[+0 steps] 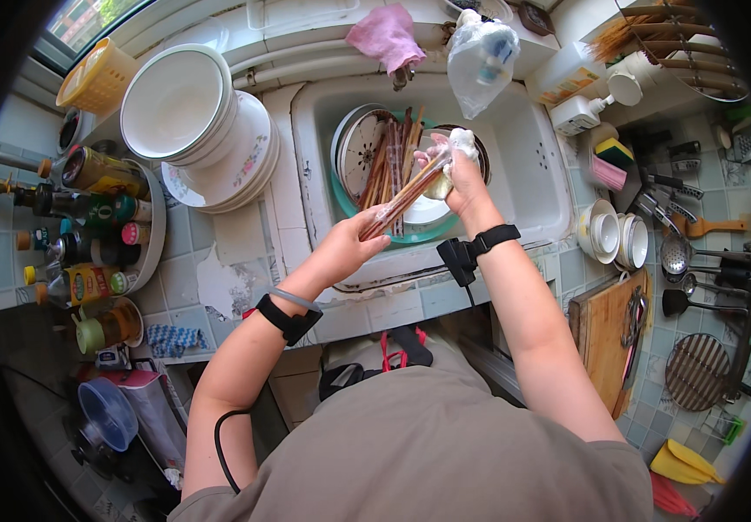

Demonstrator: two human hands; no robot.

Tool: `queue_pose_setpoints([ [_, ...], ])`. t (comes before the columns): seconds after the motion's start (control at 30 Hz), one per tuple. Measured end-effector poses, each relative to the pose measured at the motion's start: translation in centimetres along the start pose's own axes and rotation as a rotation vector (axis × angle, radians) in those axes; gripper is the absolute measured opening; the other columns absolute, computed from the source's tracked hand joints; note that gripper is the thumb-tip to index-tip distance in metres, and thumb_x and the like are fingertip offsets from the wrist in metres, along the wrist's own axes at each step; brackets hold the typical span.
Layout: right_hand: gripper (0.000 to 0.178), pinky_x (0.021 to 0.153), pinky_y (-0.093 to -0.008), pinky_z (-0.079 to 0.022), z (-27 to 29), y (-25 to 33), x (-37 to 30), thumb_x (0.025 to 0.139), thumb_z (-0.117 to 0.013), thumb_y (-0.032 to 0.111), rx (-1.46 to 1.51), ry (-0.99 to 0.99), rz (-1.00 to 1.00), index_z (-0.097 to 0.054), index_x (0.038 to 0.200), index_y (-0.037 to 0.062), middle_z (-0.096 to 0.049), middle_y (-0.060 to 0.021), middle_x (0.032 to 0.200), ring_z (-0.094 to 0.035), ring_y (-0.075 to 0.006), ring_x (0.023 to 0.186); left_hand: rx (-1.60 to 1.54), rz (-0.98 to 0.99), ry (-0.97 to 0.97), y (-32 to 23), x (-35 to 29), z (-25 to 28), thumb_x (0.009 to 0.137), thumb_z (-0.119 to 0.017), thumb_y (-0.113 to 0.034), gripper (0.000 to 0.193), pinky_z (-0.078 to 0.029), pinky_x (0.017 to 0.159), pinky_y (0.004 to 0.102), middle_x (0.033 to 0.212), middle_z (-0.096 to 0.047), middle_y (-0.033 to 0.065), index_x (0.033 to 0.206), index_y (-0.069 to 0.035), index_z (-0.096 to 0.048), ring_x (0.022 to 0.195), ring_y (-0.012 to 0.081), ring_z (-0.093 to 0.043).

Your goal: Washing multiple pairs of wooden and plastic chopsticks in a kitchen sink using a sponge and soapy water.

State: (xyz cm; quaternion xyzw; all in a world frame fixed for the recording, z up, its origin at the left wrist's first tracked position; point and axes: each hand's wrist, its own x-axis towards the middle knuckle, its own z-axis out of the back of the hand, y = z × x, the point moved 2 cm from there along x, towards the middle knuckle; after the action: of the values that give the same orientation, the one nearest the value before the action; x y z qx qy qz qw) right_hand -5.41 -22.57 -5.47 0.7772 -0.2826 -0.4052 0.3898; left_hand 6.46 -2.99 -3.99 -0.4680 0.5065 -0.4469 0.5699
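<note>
My left hand (pixel 354 248) is closed around the lower ends of a bundle of brown chopsticks (pixel 406 198). The bundle slants up to the right over the sink. My right hand (pixel 465 184) is wrapped round its upper end with a soapy, whitish cloth or sponge (pixel 462 146); white foam covers part of it. Below my hands, a green basin (pixel 432 233) stands in the white sink (pixel 528 204). In the basin lie plates (pixel 361 157) and more loose chopsticks (pixel 379 170), partly hidden by my hands.
Stacked bowls (pixel 175 100) and floral plates (pixel 249 161) stand left of the sink. Bottles (pixel 88 209) crowd a tray further left. Small bowls (pixel 603 230), a cutting board (pixel 597 326) and hanging utensils (pixel 676 252) are right. A plastic bag (pixel 482 65) hangs over the sink's back.
</note>
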Motion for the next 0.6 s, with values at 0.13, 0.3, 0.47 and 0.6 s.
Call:
queue_pose_setpoints([
  [0.13,0.041,0.085,-0.0420,-0.049,-0.1,0.1,-0.6,0.098,-0.028,0.037,0.374,0.097,-0.031,-0.035,0.124,0.0070,-0.051,-0.0171,0.117,-0.056,-0.0291,0.099,0.013,0.146,-0.068,0.3,0.6,0.1,0.084,-0.061,-0.016,0.031,-0.042,0.056,0.0239,0.078,-0.057,0.0020,0.107,0.002,-0.054,0.064,0.0075,-0.049],
  [0.3,0.052,0.089,-0.0482,-0.043,1.0,-1.6,-2.0,0.097,-0.020,0.048,0.372,0.216,-0.201,-0.035,0.129,0.0106,-0.047,-0.0137,0.124,-0.053,-0.0295,0.102,-0.124,0.363,-0.101,-1.6,1.8,-0.6,0.081,-0.064,-0.020,0.024,-0.039,0.053,0.0266,0.066,-0.051,-0.0001,0.090,0.000,-0.057,0.060,0.0074,-0.045],
  [0.47,0.050,0.096,-0.0435,-0.040,-0.6,-4.0,-4.1,0.097,-0.022,0.045,0.290,0.295,-0.288,-0.039,0.127,0.0077,-0.049,-0.0130,0.123,-0.052,-0.0268,0.108,-0.218,0.146,-0.222,-1.1,4.1,-3.1,0.079,-0.066,-0.025,0.025,-0.031,0.036,0.0231,0.058,-0.047,-0.0021,0.086,-0.004,-0.055,0.041,0.0063,-0.039],
  [0.6,0.044,0.097,-0.0435,-0.039,1.2,-5.3,-4.7,0.098,-0.029,0.038,0.281,0.315,-0.340,-0.039,0.124,0.0041,-0.051,-0.0117,0.121,-0.051,-0.0263,0.110,-0.197,0.234,-0.233,0.6,4.5,-2.8,0.076,-0.061,-0.017,0.016,-0.032,0.037,0.0241,0.056,-0.047,-0.0014,0.080,-0.002,-0.056,0.042,0.0075,-0.041],
])
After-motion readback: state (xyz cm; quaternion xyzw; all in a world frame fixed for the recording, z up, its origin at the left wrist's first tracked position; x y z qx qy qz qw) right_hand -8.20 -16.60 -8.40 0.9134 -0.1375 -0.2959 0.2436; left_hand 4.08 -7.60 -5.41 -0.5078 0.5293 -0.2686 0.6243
